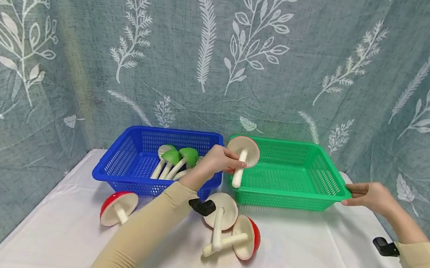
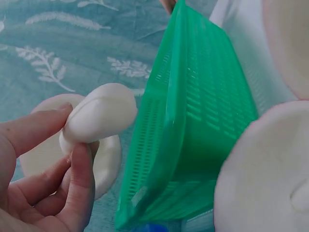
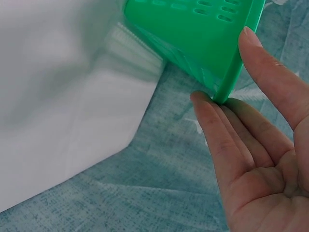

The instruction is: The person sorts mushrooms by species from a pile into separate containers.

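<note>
My left hand (image 1: 218, 158) pinches the pale stem of a toy mushroom (image 1: 250, 150) over the left end of a green plastic basket (image 1: 283, 201). The mushroom's cap is uppermost, its white underside facing the head camera. In the left wrist view, thumb and fingers press the stem (image 2: 104, 113) from opposite sides, and the cap shows behind them. At the basket's right front corner is my right hand (image 1: 371, 198). The right wrist view shows its thumb and fingers on either side of the green rim (image 3: 236, 72), pinching it.
A blue basket (image 1: 114, 175) on the left holds several green-capped toy mushrooms (image 1: 171, 156). In front of the baskets, red-capped mushrooms lie on the white cloth: one at left (image 1: 112, 213), one pale underside up (image 1: 226, 210), one on its side (image 1: 253, 240). A patterned curtain (image 1: 224, 55) hangs behind.
</note>
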Motion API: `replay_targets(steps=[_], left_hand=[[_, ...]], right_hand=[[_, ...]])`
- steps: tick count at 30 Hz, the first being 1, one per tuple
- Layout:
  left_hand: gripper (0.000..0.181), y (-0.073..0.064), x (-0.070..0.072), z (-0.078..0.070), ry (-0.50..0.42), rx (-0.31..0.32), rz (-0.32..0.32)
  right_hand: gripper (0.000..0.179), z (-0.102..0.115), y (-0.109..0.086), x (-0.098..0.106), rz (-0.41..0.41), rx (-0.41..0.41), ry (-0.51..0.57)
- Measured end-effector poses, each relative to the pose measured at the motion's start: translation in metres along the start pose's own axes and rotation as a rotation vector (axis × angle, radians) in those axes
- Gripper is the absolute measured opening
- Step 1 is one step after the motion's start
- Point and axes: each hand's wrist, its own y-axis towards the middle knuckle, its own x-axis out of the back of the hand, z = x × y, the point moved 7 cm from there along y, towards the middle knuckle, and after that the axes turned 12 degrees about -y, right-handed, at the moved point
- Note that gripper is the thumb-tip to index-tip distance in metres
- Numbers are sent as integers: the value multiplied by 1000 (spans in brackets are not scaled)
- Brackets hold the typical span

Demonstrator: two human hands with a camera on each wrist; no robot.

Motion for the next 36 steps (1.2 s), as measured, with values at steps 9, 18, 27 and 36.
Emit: replay_targets(steps=[9,18,27,36], left_hand=[[37,26,-20,-7,-65,25,-23],[42,32,-27,-5,-91,17,40],[34,10,-14,9,-43,-1,63],[28,-24,-13,15,-30,-29,142]], right_hand=[[86,3,1,1,-10,-4,-11],[88,3,3,-2,-6,-3,5],[93,2,1,-1,4,-15,-2],[90,0,1,-1,12,-8,-7]])
